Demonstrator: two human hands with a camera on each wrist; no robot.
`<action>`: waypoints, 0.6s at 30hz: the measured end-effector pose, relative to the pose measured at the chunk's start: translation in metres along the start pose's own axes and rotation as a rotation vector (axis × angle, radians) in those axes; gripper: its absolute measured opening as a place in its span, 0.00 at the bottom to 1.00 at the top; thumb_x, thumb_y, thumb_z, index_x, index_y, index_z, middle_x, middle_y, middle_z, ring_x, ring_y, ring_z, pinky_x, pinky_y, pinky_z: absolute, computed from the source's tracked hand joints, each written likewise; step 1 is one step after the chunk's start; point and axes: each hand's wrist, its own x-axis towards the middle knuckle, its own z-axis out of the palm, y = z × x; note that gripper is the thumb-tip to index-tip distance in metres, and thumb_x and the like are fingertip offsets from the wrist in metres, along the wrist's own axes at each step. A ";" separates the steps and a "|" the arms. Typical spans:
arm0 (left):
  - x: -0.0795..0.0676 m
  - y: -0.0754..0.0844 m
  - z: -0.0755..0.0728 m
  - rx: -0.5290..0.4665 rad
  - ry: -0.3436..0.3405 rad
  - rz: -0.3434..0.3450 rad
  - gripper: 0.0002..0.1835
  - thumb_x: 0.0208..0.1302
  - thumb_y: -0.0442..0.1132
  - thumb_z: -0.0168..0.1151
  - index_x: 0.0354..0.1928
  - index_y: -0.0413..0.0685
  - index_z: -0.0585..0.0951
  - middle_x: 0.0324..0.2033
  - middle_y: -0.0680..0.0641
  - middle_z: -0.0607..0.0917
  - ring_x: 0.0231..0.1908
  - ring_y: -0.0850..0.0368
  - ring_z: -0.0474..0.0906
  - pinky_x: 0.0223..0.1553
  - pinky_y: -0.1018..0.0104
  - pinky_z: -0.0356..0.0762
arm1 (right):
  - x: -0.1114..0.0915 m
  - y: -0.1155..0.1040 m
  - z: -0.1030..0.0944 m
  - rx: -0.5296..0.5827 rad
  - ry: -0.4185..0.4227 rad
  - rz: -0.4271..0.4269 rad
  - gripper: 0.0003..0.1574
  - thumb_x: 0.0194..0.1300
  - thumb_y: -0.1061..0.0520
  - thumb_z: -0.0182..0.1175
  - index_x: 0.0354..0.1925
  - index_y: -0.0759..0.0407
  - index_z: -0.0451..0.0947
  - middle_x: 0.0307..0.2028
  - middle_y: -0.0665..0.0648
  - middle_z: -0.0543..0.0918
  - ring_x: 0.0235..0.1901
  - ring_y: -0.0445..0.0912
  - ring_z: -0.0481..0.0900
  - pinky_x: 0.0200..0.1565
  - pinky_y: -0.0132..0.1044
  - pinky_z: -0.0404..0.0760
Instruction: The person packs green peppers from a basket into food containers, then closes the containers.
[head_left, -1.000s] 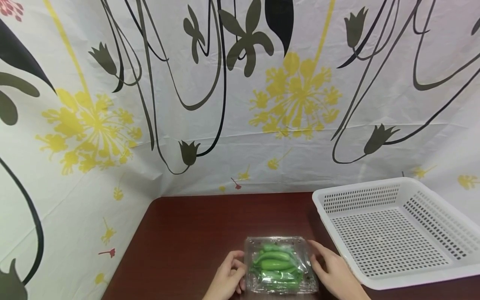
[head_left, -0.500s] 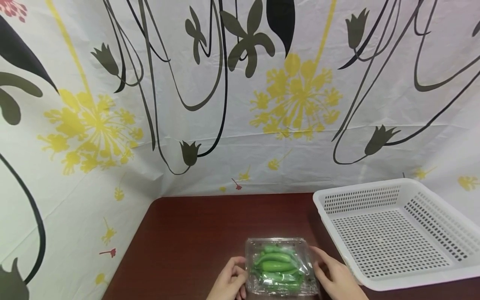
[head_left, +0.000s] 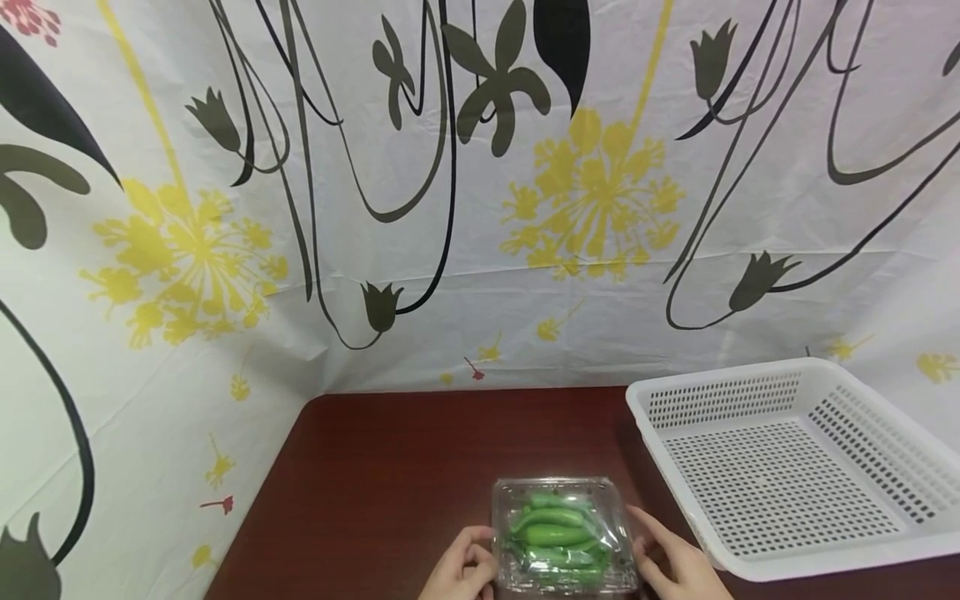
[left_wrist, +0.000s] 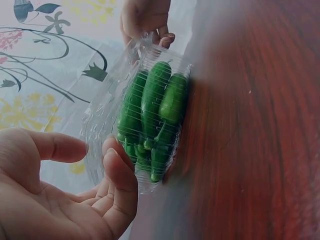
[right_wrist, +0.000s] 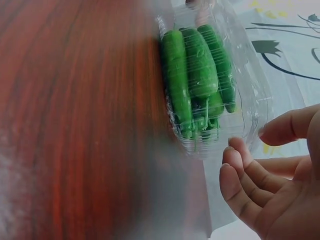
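Observation:
A clear plastic clamshell box sits on the table near the front, its lid down. Through it show several long green vegetables with thin stems, like peppers or small cucumbers. My left hand is at the box's left side, fingers loosely bent; in the left wrist view its fingertips are right at the rim. Opposite, my right hand has its index finger along the right side. The right wrist view shows its relaxed fingertips close to the box corner, with a gap between finger and thumb.
A large white perforated plastic basket stands on the right of the dark red-brown table, with nothing in it. A white sheet with a floral print hangs behind the table and along its left side.
Both hands have slid a little toward the person along the sides of the box. The box stays nearly in place, and the view has shifted slightly. The basket has not moved.

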 end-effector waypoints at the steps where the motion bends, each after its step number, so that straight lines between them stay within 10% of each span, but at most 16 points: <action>1: -0.001 0.000 0.000 0.004 0.002 -0.009 0.24 0.64 0.33 0.56 0.60 0.27 0.68 0.31 0.50 0.78 0.22 0.65 0.75 0.26 0.75 0.72 | -0.001 -0.001 0.001 0.010 0.002 0.017 0.33 0.70 0.58 0.58 0.67 0.73 0.66 0.31 0.45 0.77 0.24 0.32 0.73 0.29 0.32 0.75; 18: -0.011 -0.005 0.007 0.065 0.046 -0.049 0.14 0.64 0.37 0.61 0.48 0.39 0.72 0.27 0.50 0.80 0.25 0.63 0.79 0.30 0.69 0.76 | -0.013 0.011 0.009 0.067 -0.003 -0.010 0.31 0.66 0.64 0.59 0.63 0.78 0.66 0.29 0.43 0.75 0.24 0.31 0.73 0.28 0.31 0.76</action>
